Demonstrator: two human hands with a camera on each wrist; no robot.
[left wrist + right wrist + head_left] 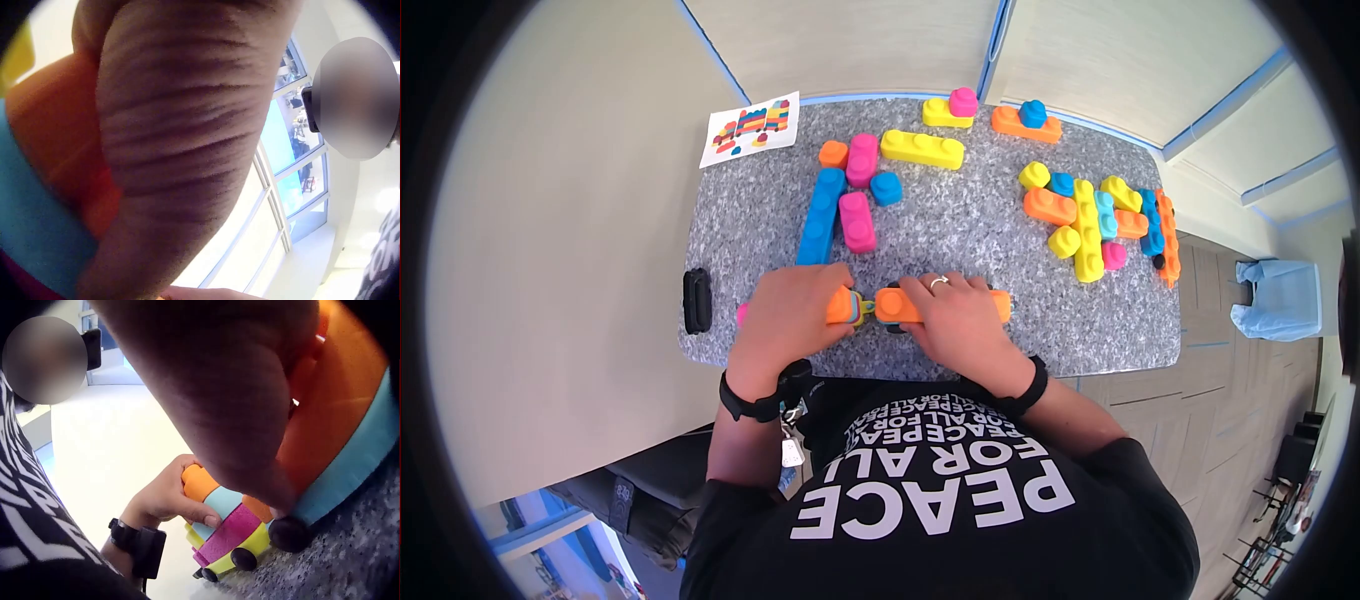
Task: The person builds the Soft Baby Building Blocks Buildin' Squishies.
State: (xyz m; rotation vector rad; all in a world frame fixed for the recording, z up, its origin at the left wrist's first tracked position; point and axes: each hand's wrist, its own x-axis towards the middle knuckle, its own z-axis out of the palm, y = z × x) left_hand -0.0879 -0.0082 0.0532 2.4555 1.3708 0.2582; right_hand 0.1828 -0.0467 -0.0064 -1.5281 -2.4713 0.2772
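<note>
My left hand (785,305) grips a stacked toy block car near the table's front edge. In the right wrist view this car has a yellow wheeled base (255,545), then a pink block (232,525), a light blue one and an orange one on top. My right hand (965,325) holds a second wheeled car, its orange block (892,305) over a light blue layer (369,453) with a black wheel (290,534). The two cars stand end to end, a small yellow hitch (868,308) between them. My palm covers much of the left car from above.
Loose blocks lie beyond my hands: a long blue block (819,218), a pink block (858,222) and a yellow block (922,149). A cluster of joined blocks (1088,235) is at the right. A picture sheet (745,150) lies back left, a black case (697,300) at the left edge.
</note>
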